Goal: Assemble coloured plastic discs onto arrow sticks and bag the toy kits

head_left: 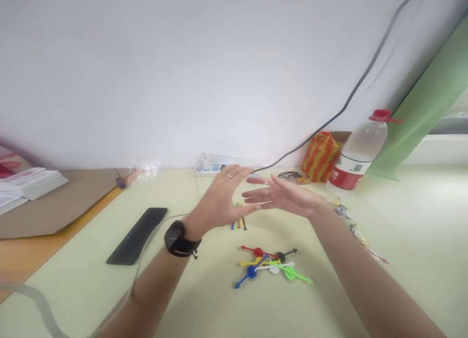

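My left hand (pixel 224 199), with a ring and a black wristwatch (pixel 179 239), is raised above the table with its fingers apart and nothing in them. Facing it, palm inward, my right hand (pixel 285 197) is also open and bare. Below them on the table lies a cluster of plastic arrow spinners: a red one (pixel 258 252), a black one (pixel 281 256), a blue one (pixel 251 272), a white one (pixel 275 268), a green one (pixel 290 272) and a yellow one (pixel 246 264). Partly hidden behind my left hand is a small group of coloured arrow pieces (pixel 238 223).
A black flat pad (pixel 137 236) and a grey cable lie left. Cardboard (pixel 80 194) bears white stacks (pixel 32 182). At the back are a power strip (pixel 212 167), a striped bag (pixel 321 158) and a large bottle (pixel 360 153). Small bagged pieces (pixel 340 209) lie right.
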